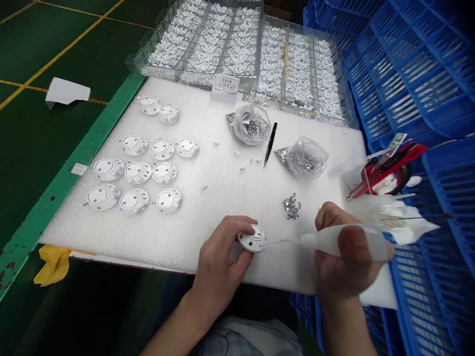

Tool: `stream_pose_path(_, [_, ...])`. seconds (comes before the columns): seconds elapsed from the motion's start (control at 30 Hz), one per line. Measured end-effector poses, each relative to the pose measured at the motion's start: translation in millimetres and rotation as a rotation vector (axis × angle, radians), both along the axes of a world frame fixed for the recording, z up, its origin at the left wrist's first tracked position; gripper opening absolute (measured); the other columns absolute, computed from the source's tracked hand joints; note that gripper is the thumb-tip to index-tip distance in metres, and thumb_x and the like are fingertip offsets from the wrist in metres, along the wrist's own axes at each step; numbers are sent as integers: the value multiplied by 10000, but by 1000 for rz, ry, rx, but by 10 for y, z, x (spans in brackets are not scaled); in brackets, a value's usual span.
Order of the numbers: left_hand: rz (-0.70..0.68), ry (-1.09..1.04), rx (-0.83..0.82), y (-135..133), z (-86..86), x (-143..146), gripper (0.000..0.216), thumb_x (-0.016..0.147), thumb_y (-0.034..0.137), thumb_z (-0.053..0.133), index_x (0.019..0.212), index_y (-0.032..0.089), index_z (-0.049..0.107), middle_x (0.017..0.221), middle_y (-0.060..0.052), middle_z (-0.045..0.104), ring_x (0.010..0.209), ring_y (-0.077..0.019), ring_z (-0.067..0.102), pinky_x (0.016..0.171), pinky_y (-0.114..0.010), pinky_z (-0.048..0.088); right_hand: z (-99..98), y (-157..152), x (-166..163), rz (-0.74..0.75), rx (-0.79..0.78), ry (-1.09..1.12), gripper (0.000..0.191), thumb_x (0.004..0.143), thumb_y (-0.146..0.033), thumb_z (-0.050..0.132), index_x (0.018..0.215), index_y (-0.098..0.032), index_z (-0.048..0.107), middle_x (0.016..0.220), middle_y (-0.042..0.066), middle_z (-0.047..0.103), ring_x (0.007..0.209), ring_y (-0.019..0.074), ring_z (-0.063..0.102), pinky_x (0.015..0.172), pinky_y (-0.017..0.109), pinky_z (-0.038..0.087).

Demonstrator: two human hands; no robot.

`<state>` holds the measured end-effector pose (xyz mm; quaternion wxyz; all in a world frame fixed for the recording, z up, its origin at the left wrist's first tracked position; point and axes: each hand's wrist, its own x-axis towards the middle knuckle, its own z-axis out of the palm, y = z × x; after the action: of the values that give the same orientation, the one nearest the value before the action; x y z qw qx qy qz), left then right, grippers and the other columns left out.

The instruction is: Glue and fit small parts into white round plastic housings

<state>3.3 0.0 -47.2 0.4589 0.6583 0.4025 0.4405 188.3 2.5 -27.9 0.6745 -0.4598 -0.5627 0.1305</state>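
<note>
Over the foam sheet (111, 237) in my head feed, both hands work low at its near edge, where the reach is shortest. The left hand (218, 262) is closed around a white disc (252, 239), with its fingers curled over the rim. That grip seems to keep the part steady and turned toward the other hand. The right hand (345, 262) is clenched around a squeeze bottle (345, 242) held almost level. Its thin nozzle (282, 242) points at the disc, with the tip just beside the edge, though I cannot tell whether they touch.

Beyond the hands, a small pile of silver rhinestones (291, 206) sits on the foam within easy reach. Further up, black tweezers (270, 144) lie between two plastic bags (252, 124) of the same stones, handy to either hand. To the left, more discs (133, 145) stand in neat rows, apparently spaced for easy picking up. Behind the sheet, clear trays (200, 39) hold small white pieces, with a label card (225, 87) propped against them. Blue crates (415, 64) line the right side, and red-handled cutters (386, 168) lie beside the sheet.
</note>
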Motion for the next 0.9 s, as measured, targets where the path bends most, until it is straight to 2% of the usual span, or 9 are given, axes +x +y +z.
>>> stream_pose_path(0.5, [7,3,-17,-1,21,-9,339,902,-66,589,1031,247,605,1099,7,719,1014,-115,713,877,-186,568,7,-8,-9,-26,-2,-21,555,1004,-297,616,564,-196,293,552,-51,225,473,76,223,495,308,144])
stream_pose_path(0.7, [7,5,-16,-7,23,-15,347,896,-66,589,1040,249,609,1104,3,722,1010,-123,715,878,-199,573,-17,-25,2,-100,-38,-31,597,980,-401,647,537,-213,293,535,-57,207,457,84,186,494,326,150])
stream_pose_path(0.8, [9,5,-19,-1,23,-8,345,894,-68,586,1031,248,608,1100,5,725,1006,-126,718,878,-203,576,10,-32,-3,-109,-75,41,612,956,-435,672,522,-209,305,532,-52,203,466,91,197,510,332,143])
stream_pose_path(0.9, [9,12,-23,-1,27,-11,337,897,-63,594,1026,248,606,1089,5,729,1006,-128,720,875,-206,581,78,-20,-18,-103,-126,220,614,935,-473,702,526,-207,329,525,-51,213,480,101,229,520,335,165])
